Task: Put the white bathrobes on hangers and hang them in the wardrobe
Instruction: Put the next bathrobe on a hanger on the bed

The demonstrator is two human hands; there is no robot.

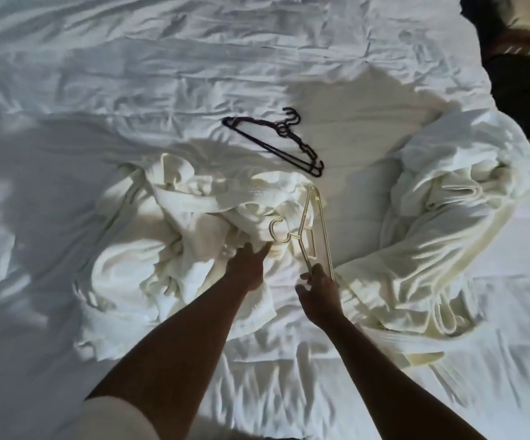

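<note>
Near bathrobe (pixel 174 223) heaped mid-bed (pixel 66 74), second bathrobe (pixel 454 198) bunched at rt. Looks soft, bulky, floppy; best taken at collar/shoulders, but collar lost in folds. Left hand (pixel 247 265) reaching in w/ fingers extended, touching cloth. Right hand (pixel 319 292) pinching cream hanger (pixel 312 227) by its end. Dark hangers (pixel 276 141) beyond; count unclear. Wardrobe out of view

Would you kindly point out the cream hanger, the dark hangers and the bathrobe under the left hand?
cream hanger (pixel 323 230): head view, on its long bar.
dark hangers (pixel 270 146): head view, on the long bar.
bathrobe (pixel 193 214): head view, on its crumpled middle.
</note>
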